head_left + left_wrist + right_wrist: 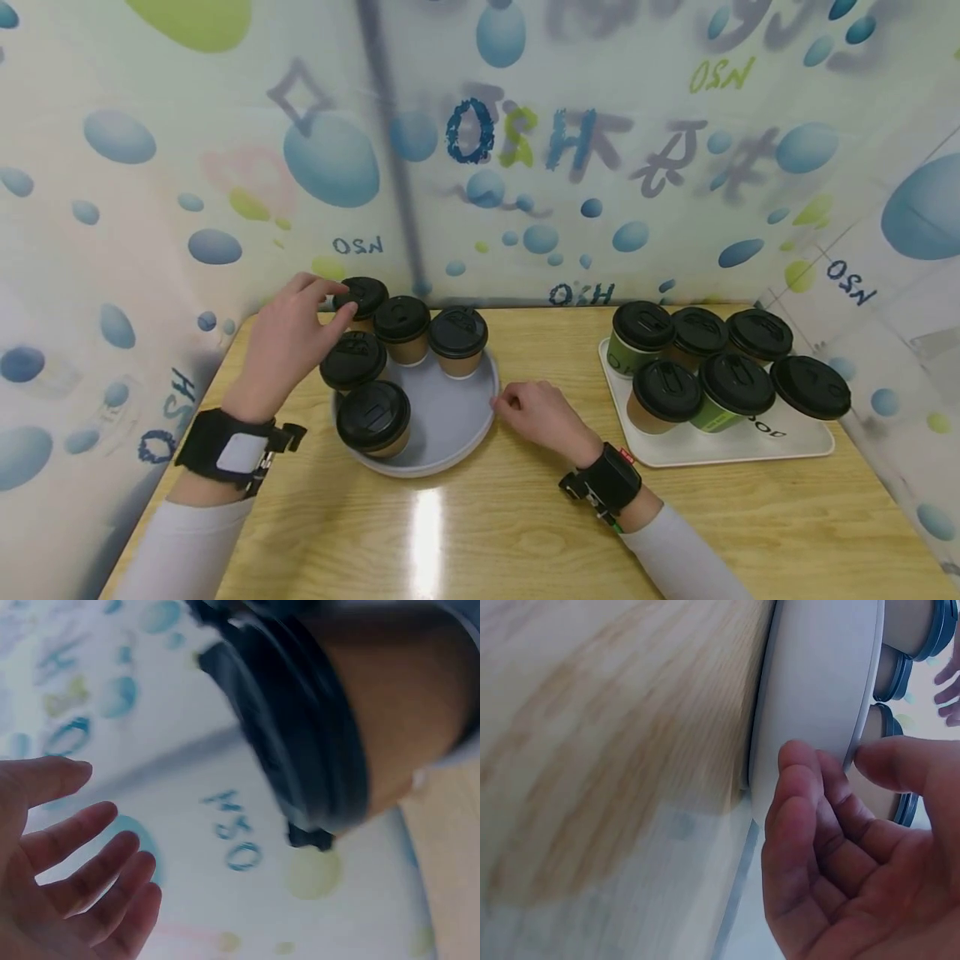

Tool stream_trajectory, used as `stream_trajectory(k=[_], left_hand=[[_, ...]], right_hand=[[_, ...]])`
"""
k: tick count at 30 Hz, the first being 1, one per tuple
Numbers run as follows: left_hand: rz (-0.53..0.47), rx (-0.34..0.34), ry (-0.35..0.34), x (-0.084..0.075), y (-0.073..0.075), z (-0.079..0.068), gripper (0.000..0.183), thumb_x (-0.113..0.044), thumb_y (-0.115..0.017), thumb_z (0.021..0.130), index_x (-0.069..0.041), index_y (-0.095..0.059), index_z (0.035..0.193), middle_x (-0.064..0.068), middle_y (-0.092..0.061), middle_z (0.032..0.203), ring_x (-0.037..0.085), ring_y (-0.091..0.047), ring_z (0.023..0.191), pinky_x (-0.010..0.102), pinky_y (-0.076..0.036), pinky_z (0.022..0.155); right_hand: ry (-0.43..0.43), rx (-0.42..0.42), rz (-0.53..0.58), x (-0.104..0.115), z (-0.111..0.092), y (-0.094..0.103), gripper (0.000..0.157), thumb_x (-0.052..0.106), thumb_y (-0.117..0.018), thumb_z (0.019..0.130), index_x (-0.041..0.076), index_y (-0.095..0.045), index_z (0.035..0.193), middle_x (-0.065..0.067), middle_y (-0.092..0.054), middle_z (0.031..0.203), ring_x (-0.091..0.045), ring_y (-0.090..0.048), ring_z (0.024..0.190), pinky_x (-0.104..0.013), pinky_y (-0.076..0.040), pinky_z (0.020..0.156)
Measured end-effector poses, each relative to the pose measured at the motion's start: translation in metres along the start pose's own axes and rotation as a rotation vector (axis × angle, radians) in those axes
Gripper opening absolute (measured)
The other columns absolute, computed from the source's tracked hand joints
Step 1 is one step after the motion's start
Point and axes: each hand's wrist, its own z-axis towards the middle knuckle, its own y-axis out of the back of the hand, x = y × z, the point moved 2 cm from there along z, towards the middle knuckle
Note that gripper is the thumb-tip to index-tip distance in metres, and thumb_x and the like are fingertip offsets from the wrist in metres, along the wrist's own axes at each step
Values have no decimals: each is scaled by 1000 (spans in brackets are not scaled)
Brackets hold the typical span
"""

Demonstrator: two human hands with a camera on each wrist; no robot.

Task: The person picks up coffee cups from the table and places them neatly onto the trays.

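Observation:
A round grey tray (442, 425) carries several paper coffee cups with black lids, gathered at its left and back. My left hand (288, 342) hovers by the back-left cup (362, 300), its fingers spread and loosely bent with nothing between them. In the left wrist view the hand (90, 877) is apart from a black-lidded brown cup (405, 697). At the tray's right side my right hand (543, 417) pinches the rim. The right wrist view shows the thumb and curled fingers (795, 817) at the tray's pale side wall (817, 675).
To the right, a white rectangular tray (720, 454) bears several lidded cups, some green and some brown; its rightmost cup (812, 387) leans outward. A wooden table (510, 533) lies under both trays. Patterned fabric (465, 225) stands behind and along the sides.

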Motion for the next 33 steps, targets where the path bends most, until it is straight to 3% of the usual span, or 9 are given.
stream_trajectory(k=[10, 19, 25, 33], left_hand=[[-70, 288, 115, 50, -26, 36, 53, -29, -67, 101, 6, -57, 140, 35, -45, 142, 53, -49, 124, 67, -42, 99], [-58, 550, 75, 80, -51, 58, 68, -32, -67, 101, 11, -44, 149, 41, -34, 151, 56, -37, 136, 68, -36, 108], [-77, 626, 58, 87, -60, 66, 72, -29, -70, 99, 12, -41, 150, 43, -36, 149, 58, -34, 137, 69, -36, 107], [-84, 667, 39, 87, -68, 71, 77, -25, -75, 95, 10, -38, 153, 41, -42, 147, 56, -40, 134, 67, -38, 106]], right_hand=[[-15, 10, 17, -1, -1, -3, 27, 25, -63, 103, 16, -68, 79, 9, -51, 62, -5, -43, 52, -22, -32, 51], [5, 12, 35, -3, 1, -4, 29, 24, -61, 105, 17, -65, 76, 9, -48, 60, -5, -41, 50, -22, -30, 50], [8, 16, 30, -4, 0, -6, 31, 25, -60, 105, 17, -63, 76, 9, -46, 60, -5, -39, 50, -22, -30, 51], [8, 19, 29, -3, 1, -4, 30, 24, -59, 105, 17, -64, 77, 8, -46, 61, -6, -40, 51, -23, -31, 52]])
